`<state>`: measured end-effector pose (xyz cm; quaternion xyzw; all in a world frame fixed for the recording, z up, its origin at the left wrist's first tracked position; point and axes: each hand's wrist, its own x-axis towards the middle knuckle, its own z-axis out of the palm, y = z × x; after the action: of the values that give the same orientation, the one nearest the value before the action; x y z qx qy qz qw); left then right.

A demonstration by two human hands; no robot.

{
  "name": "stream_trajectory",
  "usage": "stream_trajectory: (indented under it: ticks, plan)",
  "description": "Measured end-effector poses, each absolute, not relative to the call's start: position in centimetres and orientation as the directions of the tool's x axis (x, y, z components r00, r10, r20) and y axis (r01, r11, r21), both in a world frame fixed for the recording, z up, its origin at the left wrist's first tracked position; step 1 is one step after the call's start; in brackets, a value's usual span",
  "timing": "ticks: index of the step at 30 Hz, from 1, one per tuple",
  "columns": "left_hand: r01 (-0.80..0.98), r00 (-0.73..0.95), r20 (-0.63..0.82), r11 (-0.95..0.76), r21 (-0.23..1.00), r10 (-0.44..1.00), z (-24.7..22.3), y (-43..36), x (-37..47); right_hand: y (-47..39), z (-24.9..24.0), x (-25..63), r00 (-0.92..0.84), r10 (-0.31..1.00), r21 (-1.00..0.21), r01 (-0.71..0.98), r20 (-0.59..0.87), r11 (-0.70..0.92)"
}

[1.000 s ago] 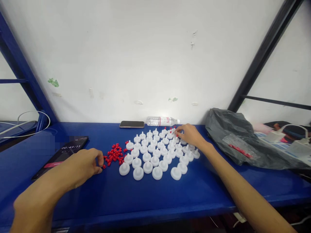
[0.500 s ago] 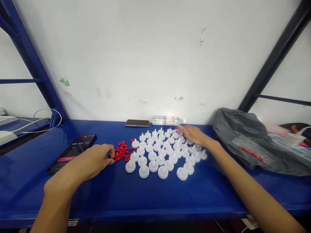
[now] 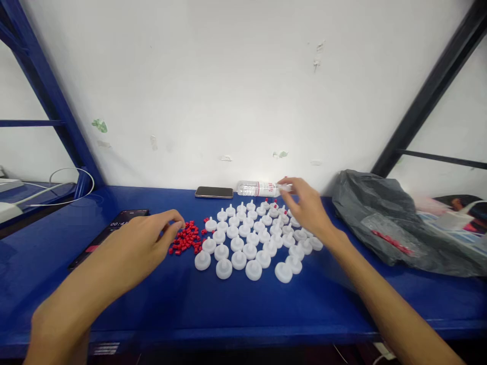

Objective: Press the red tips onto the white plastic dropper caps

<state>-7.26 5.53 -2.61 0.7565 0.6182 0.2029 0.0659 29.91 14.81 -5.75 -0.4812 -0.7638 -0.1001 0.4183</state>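
White round pieces with upright stems (image 3: 238,244) stand in a wide group on the blue table (image 3: 213,309). Several at the back carry red caps. Left of them lies a pile of small red caps (image 3: 186,237). My left hand (image 3: 152,235) hovers at the pile's left edge, thumb and forefinger bent together; what they hold, if anything, is too small to make out. Above the back right of the group, my right hand (image 3: 304,205) pinches a white piece (image 3: 284,187) in front of the bottle's neck.
A clear bottle (image 3: 254,188) lies by the wall, beside a flat phone (image 3: 213,192). Another phone (image 3: 110,230), showing a timer, is partly behind my left hand. At the right sits a grey plastic bag (image 3: 365,218) with a clear packet of red pieces (image 3: 391,241).
My left hand has risen slightly from the red pile, its fingertips closer together. My right hand has lifted off the back of the group with a white piece between its fingers.
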Motion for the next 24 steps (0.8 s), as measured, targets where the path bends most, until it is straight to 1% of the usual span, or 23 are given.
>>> stream_trajectory:
  ticks: [2,4,7,9,12,15,18,21,24]
  plan:
    - [0.903,0.170,0.195,-0.232,0.363,0.966,-1.9,4.7,-5.2,13.6,-6.0,27.8,-0.329,0.621,-0.226,0.729,0.711,0.646]
    - [0.864,0.222,0.183,-0.280,0.419,0.958,-1.7,4.2,-3.2,12.4,-6.2,25.8,-0.454,0.596,-0.253,0.613,0.662,0.748]
    - [0.827,0.222,0.229,-0.307,0.470,0.948,-2.3,4.1,-1.0,10.7,-6.4,23.7,-0.546,0.547,-0.261,0.514,0.635,0.817]
    - [0.836,0.217,0.268,-0.320,0.445,0.939,-3.0,4.3,0.0,9.8,-6.4,23.0,-0.583,0.521,-0.264,0.470,0.624,0.842]
    - [0.854,0.251,0.323,-0.366,0.370,0.913,-3.9,4.8,0.7,9.1,-6.3,22.5,-0.612,0.475,-0.277,0.394,0.632,0.877]
    - [0.850,0.273,0.351,-0.396,0.348,0.896,-4.3,4.9,1.0,8.9,-6.2,22.6,-0.602,0.441,-0.273,0.353,0.665,0.895]
    - [0.851,0.289,0.341,-0.403,0.337,0.895,-4.5,5.0,1.1,9.0,-6.2,22.7,-0.592,0.445,-0.284,0.349,0.672,0.893]
    - [0.857,0.308,0.338,-0.413,0.308,0.889,-4.8,5.3,1.4,9.1,-6.4,22.6,-0.592,0.477,-0.311,0.366,0.650,0.877]
    - [0.851,0.294,0.379,-0.421,0.314,0.877,-5.2,5.3,2.0,9.4,-6.5,22.2,-0.575,0.446,-0.265,0.374,0.685,0.889]
